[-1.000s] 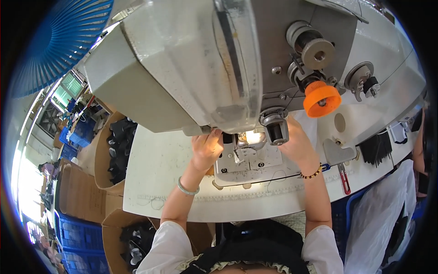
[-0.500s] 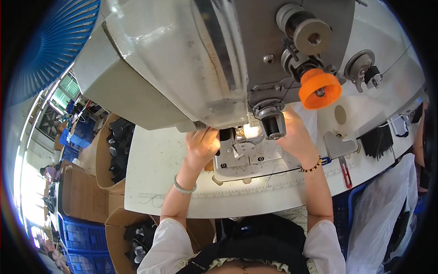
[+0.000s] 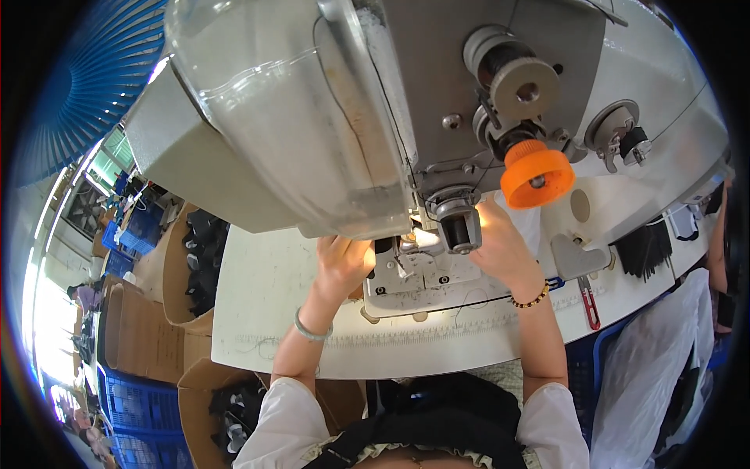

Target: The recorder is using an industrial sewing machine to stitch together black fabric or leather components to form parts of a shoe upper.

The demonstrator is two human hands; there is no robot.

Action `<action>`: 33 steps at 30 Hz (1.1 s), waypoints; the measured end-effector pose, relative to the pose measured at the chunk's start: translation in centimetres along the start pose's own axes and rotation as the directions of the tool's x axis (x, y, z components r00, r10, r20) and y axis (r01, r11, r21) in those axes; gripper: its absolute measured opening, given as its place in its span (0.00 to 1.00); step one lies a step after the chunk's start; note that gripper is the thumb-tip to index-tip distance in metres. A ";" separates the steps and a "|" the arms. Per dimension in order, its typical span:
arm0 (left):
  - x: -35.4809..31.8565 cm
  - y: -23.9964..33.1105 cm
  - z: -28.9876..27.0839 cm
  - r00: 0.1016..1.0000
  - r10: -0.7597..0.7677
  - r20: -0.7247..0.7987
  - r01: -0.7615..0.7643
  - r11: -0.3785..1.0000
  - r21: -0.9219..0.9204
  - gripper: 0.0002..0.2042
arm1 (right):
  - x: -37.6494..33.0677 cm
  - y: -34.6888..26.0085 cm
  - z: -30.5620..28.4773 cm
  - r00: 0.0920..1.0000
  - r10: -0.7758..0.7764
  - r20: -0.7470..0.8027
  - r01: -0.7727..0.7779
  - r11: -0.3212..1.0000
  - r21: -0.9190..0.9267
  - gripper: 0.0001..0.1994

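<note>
A sewing machine [image 3: 258, 102] with a pale, clear-covered head fills the upper middle. My left hand [image 3: 344, 264] is at the left of its lit needle area [image 3: 410, 242], fingers curled, their tips hidden under the head. Whatever they hold cannot be made out. To the right of the needle area is my right hand [image 3: 500, 244], its fingers hidden behind the thread tension dial [image 3: 457, 223]. Below both hands lies the metal needle plate [image 3: 426, 283]. A loose dark thread curls on the table by its right edge.
On the white table [image 3: 266, 313] a ruler strip runs along the front. Red-handled thread snips [image 3: 589, 305] and black strips [image 3: 642, 250] lie right. Cardboard boxes [image 3: 144, 328] with black pieces and blue crates [image 3: 148, 406] stand left. A plastic bag [image 3: 648, 352] hangs right; a blue fan [image 3: 94, 78] is upper left.
The view has shifted slightly, so the machine's head sits a little lower and further left. Both hands keep nearly the same places beside the needle area.
</note>
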State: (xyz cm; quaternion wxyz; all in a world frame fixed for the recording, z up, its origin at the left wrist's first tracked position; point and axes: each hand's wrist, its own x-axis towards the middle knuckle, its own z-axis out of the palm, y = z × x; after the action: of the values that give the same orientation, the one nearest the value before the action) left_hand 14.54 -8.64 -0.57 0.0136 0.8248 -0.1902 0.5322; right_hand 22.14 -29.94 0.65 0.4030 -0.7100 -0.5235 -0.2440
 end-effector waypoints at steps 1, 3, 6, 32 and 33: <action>0.1 0.0 0.0 1.000 -0.007 0.003 0.007 1.000 -0.019 0.13 | 0.0 -0.1 0.0 0.999 0.025 0.025 -0.024 0.999 -0.031 0.14; 0.0 -0.1 0.1 1.000 -0.014 0.006 0.014 1.000 -0.016 0.13 | 0.0 -0.2 0.0 0.999 0.037 0.037 -0.037 0.999 -0.009 0.14; -0.1 0.1 0.0 0.999 -0.031 0.019 0.031 0.999 -0.020 0.14 | 0.3 -0.6 -0.4 0.999 0.040 0.036 -0.041 0.999 0.021 0.15; 0.3 1.1 -0.9 0.999 -0.022 -0.046 0.013 0.982 -0.190 0.16 | 0.3 -1.0 -0.3 0.992 -0.121 0.035 0.125 0.982 -0.141 0.17; 0.3 1.0 -0.9 0.999 0.009 -0.050 -0.017 0.987 -0.157 0.15 | 0.3 -1.0 -0.3 0.992 -0.124 0.037 0.127 0.984 -0.125 0.17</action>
State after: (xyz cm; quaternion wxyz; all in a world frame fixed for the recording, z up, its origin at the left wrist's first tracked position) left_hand 13.50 -9.49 -0.09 0.0798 0.8065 -0.2367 0.5359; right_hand 21.36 -29.93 1.39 0.3333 -0.7032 -0.5563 -0.2914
